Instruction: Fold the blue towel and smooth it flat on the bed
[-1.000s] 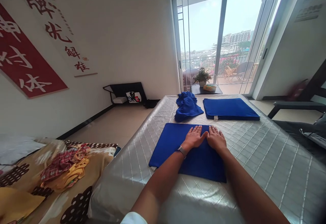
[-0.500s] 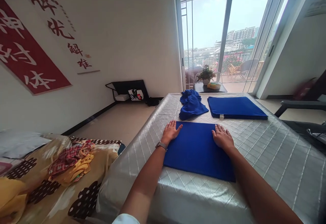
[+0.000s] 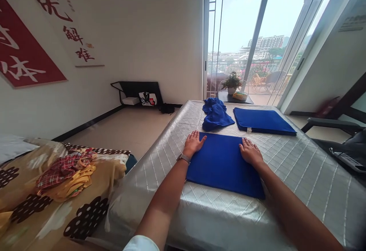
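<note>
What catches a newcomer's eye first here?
The left hand and right hand rest flat on the side edges of a folded blue cloth on the silver quilted mattress. Behind lie a crumpled blue cloth and a second folded cloth; a red banner hangs on the left wall.

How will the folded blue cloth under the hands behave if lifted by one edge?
Probably floppy: the cloth lies flat and thin, so it would likely sag and unfold. It may slide easily, since the silver cover looks glossy.
</note>
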{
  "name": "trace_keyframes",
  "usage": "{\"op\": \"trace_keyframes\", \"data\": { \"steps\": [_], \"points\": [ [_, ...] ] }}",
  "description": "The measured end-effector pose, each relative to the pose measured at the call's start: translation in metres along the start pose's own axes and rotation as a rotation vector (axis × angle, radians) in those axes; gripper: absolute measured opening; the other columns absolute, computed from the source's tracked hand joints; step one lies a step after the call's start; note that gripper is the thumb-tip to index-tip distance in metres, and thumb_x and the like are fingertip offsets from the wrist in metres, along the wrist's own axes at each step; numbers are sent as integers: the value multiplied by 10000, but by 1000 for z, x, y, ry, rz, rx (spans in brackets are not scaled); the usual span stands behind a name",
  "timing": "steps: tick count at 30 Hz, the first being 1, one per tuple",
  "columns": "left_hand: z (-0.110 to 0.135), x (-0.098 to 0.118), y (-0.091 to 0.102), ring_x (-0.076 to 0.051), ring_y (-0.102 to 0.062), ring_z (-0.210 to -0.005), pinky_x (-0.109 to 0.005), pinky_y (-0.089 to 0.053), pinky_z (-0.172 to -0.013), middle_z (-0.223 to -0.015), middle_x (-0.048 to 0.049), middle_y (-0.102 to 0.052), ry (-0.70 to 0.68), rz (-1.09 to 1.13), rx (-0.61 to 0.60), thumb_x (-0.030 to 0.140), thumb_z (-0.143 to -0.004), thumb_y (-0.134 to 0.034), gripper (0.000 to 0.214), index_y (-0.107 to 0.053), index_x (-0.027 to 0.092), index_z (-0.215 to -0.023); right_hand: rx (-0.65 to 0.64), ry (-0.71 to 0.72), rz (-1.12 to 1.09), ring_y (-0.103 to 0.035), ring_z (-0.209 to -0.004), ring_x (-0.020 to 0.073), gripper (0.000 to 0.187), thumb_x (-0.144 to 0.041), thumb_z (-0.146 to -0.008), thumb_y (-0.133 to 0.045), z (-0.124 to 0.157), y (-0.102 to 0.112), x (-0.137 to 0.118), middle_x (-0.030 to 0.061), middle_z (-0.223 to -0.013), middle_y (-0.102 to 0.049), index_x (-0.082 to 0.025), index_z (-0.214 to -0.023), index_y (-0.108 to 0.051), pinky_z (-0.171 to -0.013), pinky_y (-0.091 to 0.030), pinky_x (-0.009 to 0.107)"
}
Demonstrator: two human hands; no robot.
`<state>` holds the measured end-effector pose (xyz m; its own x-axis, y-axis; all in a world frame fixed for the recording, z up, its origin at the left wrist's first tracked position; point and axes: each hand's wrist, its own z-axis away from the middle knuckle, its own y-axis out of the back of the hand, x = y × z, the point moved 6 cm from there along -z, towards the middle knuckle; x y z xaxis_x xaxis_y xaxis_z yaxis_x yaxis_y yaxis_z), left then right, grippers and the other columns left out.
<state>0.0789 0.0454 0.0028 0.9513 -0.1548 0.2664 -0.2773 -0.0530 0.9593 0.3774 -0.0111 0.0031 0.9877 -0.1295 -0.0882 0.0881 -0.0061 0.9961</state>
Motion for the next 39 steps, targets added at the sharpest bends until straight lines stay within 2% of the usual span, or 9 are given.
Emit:
{"op": "trace_keyframes", "data": {
  "steps": [6,13,19,21,23,27,30,34,39],
  "points": [
    [1,1,1,-234,-167,-1525,-420,-115,-1244,-1644,-110,-208,2,-5,6,652,-984,-53,842,-273,89,-1570,41,17,57,-169,-1522,219,652,-398,-1016,-123,21,15,-2,81,-1655,-225,-102,-1583,-251,-1229,-130,431],
    [2,0,-1,-243,-187,-1520,-426,-131,-1243,-1636,-111,-241,-2,-31,52,670,-986,-80,837,-301,107,-1564,-65,0,29,-128,-1531,234,694,-453,-1012,-109,47,-6,5,79,-1671,-134,-88,-1599,-162,-1229,-136,454],
    [10,7,16,-239,-181,-1522,-409,-97,-1250,-1624,-142,-268,-35,-88,163,595,-1020,-97,782,-301,65,-1557,-97,-11,29,-115,-1532,236,696,-461,-1013,-104,47,-8,3,62,-1675,-105,-93,-1603,-138,-1230,-131,450],
    [17,26,22,-251,-169,-1524,-413,-78,-1254,-1619,-140,-280,-87,-73,193,578,-1026,-117,764,-285,62,-1563,-96,-13,20,-111,-1533,237,698,-462,-1013,-106,47,-6,2,60,-1676,-96,-92,-1603,-139,-1230,-131,452],
    [29,56,20,-263,-165,-1524,-428,-93,-1254,-1616,-128,-292,-171,-31,181,575,-1028,-130,752,-266,75,-1573,-93,-15,7,-108,-1534,236,698,-463,-1012,-111,47,-6,1,58,-1676,-93,-96,-1604,-145,-1231,-130,452],
    [64,136,-7,-228,-177,-1522,-413,-144,-1251,-1619,-109,-290,-492,36,74,547,-1038,-123,710,-273,106,-1573,-87,-6,8,-118,-1532,242,688,-455,-1013,-124,47,-7,2,65,-1675,-104,-106,-1605,-151,-1230,-127,458],
    [83,169,-30,-201,-185,-1520,-390,-151,-1249,-1616,-112,-295,-621,32,-23,564,-1034,-131,720,-285,107,-1568,-70,8,26,-117,-1532,237,675,-437,-1017,-145,49,-6,1,69,-1675,-112,-106,-1605,-148,-1230,-124,451],
    [80,158,-34,-212,-173,-1522,-404,-125,-1250,-1628,-103,-263,-544,33,-95,652,-1002,-107,795,-288,125,-1569,-62,-6,-7,-120,-1532,225,669,-429,-1017,-134,52,-1,-1,63,-1673,-123,-108,-1604,-156,-1233,-109,444],
    [63,94,-11,-236,-154,-1526,-423,-102,-1247,-1634,-129,-226,-372,15,-108,714,-973,-106,872,-295,100,-1563,-66,-22,-36,-107,-1533,218,680,-441,-1016,-120,54,3,-2,44,-1673,-114,-98,-1602,-150,-1238,-82,439]
  ]
}}
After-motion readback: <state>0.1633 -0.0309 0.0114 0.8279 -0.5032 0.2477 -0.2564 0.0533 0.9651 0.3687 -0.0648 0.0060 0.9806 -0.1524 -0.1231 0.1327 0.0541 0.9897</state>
